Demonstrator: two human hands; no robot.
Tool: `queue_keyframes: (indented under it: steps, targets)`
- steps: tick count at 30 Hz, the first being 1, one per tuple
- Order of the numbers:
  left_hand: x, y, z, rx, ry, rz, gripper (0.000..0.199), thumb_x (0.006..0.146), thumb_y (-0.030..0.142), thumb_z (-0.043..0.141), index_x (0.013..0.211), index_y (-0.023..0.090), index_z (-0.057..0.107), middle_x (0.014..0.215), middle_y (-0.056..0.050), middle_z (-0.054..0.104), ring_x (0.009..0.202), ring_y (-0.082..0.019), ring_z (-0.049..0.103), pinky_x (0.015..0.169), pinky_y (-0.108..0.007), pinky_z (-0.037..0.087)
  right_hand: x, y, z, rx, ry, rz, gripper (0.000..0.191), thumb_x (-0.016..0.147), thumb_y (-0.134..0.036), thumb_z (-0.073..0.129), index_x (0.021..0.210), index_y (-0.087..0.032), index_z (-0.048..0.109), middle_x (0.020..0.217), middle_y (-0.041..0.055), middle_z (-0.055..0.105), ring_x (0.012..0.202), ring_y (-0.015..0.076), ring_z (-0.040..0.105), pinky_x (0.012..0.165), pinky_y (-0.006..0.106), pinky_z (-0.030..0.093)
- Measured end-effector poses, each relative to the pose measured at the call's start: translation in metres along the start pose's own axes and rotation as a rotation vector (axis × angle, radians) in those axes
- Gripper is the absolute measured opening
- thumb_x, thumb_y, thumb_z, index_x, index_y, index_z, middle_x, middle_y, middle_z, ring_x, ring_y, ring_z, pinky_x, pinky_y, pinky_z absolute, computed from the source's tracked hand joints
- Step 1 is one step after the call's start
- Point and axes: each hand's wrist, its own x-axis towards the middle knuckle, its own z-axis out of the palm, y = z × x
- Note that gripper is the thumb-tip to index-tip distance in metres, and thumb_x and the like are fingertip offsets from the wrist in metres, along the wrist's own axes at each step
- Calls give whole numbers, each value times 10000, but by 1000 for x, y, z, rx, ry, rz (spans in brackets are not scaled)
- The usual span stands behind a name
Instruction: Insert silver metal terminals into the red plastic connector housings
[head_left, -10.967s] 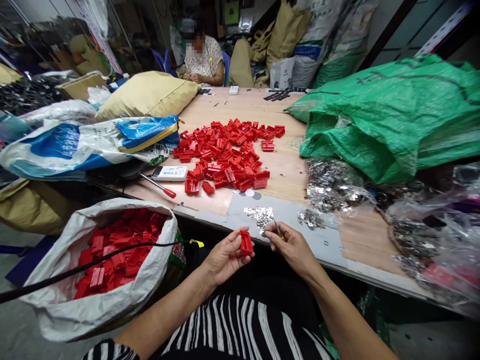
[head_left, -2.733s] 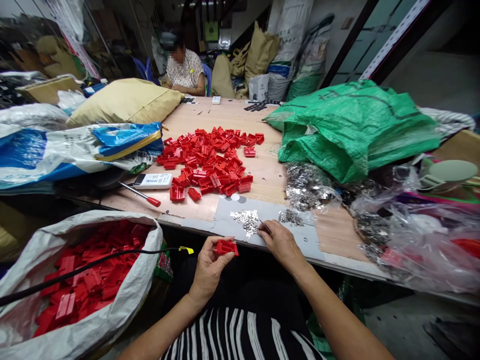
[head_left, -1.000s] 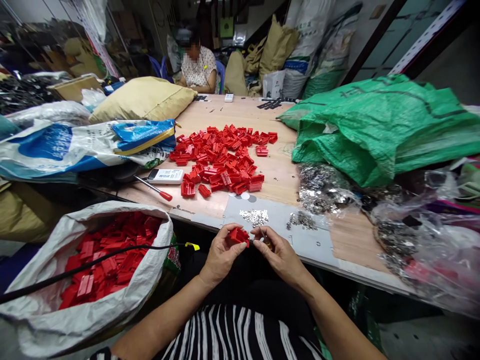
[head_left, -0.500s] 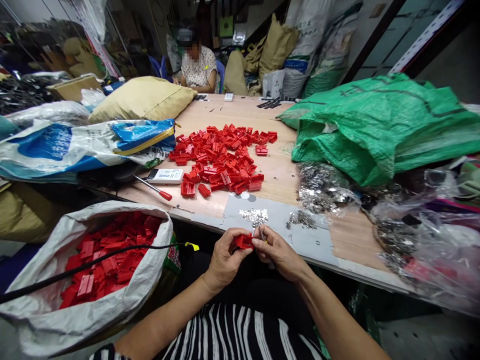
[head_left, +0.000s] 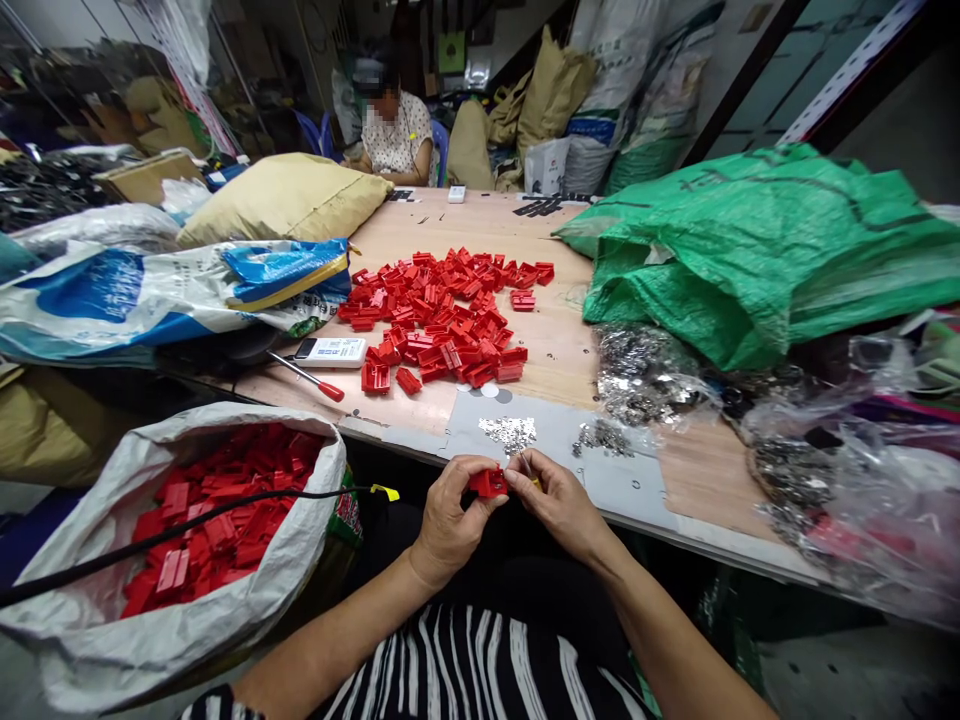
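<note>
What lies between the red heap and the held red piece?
Round discs, then silver bits on the grey sheet; the head view shows this.

The left grip (head_left: 452, 515) holds a red part (head_left: 487, 483), the right grip (head_left: 559, 503) a thin tool (head_left: 535, 482).

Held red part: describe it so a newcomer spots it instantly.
Find the table, then the left hand before its near edge. It grips the red part. Unlike the others on the table and in the white sack, this one is held.
</note>
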Motion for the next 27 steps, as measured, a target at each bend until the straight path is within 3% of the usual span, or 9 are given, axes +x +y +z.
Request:
queue_keyframes:
  steps: [4, 10, 17, 21, 24, 27]
  targets:
    - [0, 1, 1, 37, 8, 58, 317, 793, 147, 679, 1085, 222, 583, 1011, -38, 647, 954, -156, 612, 851, -288, 498, -1, -4, 1, -163, 59, -26, 230, 883, -398, 531, 777, -194, 522, 678, -34, 490, 643, 127, 433, 604, 248, 352]
    - [-1, -2, 1, 59, 18, 106, 305, 810, 125, 649, 1092, 222, 583, 1036, -50, 646, 988, -162, 607, 886, -309, 496, 1, -5, 9, -127, 89, 35, 230, 854, -397, 538, 749, -193, 520, 673, -28, 514, 639, 134, 455, 607, 252, 367]
    - [-3, -6, 0, 42, 51, -37, 260, 814, 213, 664, 1061, 221, 584, 1005, -43, 646, 937, -169, 617, 847, -317, 503, 2, 0, 6, -4, 13, 34, 282, 887, -457, 495, 821, -188, 544, 676, -28, 490, 596, 123, 453, 578, 251, 386]
    - [0, -13, -4, 60, 0, -113, 255, 824, 214, 643, 1069, 220, 574, 1004, -44, 651, 927, -177, 616, 850, -328, 495, -1, 8, -2, -139, 39, 0, 326, 936, -412, 383, 1066, -194, 588, 819, 30, 569, 689, 160, 550, 655, 291, 449]
    - [8, -20, -7, 121, -78, -113, 255, 823, 185, 623, 1071, 215, 572, 973, -42, 655, 882, -175, 616, 833, -330, 495, -2, 14, -5, -320, 81, -81, 314, 915, -345, 413, 1102, -204, 622, 976, 84, 618, 850, 205, 595, 775, 339, 462]
    - [18, -30, -8, 162, -164, -77, 297, 814, 140, 596, 1100, 215, 574, 1011, -53, 654, 932, -184, 615, 861, -344, 496, -1, 16, -5, -417, 77, -59, 282, 890, -305, 465, 1109, -207, 615, 918, 68, 664, 817, 212, 620, 760, 344, 467]
